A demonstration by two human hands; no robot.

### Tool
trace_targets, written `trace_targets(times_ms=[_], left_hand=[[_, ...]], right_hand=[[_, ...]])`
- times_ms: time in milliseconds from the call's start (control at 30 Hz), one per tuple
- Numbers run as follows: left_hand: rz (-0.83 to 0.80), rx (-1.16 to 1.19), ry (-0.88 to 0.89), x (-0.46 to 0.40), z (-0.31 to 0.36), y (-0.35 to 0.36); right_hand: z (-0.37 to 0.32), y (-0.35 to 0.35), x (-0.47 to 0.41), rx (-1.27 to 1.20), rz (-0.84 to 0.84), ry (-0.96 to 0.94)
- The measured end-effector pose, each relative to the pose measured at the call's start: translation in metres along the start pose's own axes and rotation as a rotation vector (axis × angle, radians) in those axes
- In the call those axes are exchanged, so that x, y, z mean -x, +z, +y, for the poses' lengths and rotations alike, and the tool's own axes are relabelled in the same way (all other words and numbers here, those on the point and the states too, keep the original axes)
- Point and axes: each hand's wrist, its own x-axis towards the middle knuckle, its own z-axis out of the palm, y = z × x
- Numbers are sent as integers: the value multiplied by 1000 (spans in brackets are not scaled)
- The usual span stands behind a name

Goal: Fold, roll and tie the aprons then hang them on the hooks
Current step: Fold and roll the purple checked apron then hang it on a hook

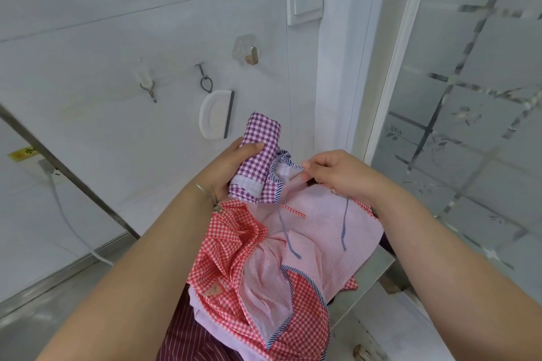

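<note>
Fingers of the left hand (234, 165) wrap the purple roll (258, 155), held up over the pile (264, 267); right hand (337, 173) pinches its striped tie (289, 162) just beside it. So one apron's rolled, tying looks halfway. Red one's still loose underneath, and the hooks (252, 56) are bare, nothing hung yet. Both forearms angle inward.

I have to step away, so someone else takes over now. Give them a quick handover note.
Left hand grips the rolled purple apron. Right hand pinches its striped tie; the loose ends hang down. Red and pink aprons lie in a heap below, unfolded. Done: purple one rolled. Left: finish the tie, hang it on a free wall hook, then do the heap.
</note>
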Motion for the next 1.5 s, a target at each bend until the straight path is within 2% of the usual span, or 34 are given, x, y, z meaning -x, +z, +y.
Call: trace_targets(times_ms=[133,233,333,433,533,633,767,833,933,1000,1067,1133,1233,1367,1433,1500], left_hand=[[37,-445,18,-2,0,2],[-95,-723,40,2,0,18],[-238,-867,94,9,6,36],[-290,-977,177,20,17,51],[-321,-1074,288,29,25,55],[-349,-997,213,38,29,57],[-364,-689,99,38,28,54],[-338,-580,55,34,26,52],[-309,-257,-11,35,24,54],[-274,-156,-31,38,22,55],[-200,-203,-37,40,21,57],[-147,-381,-42,41,22,60],[-156,-573,-3,41,23,65],[-139,-645,52,36,21,64],[-75,-632,72,32,21,62],[-28,-602,125,31,20,61]], right_hand=[[-24,-14,5,126,-22,-162],[-48,-14,0,224,-26,-306],[-62,-8,-9,397,48,-408],[-65,-11,-18,521,80,-406],[-56,-17,-27,459,1,-324],[-52,-17,-34,362,-33,-285],[-59,-17,-41,355,-25,-272],[-62,-18,-45,332,-18,-255],[-61,-21,-54,322,7,-255],[-58,-21,-59,325,24,-265],[-55,-21,-62,303,38,-259],[-52,-21,-64,309,41,-243],[-53,-20,-65,350,22,-213],[-53,-18,-66,491,-4,-161],[-42,-21,-71,412,167,-182],[-25,-22,-74,167,443,-170]])
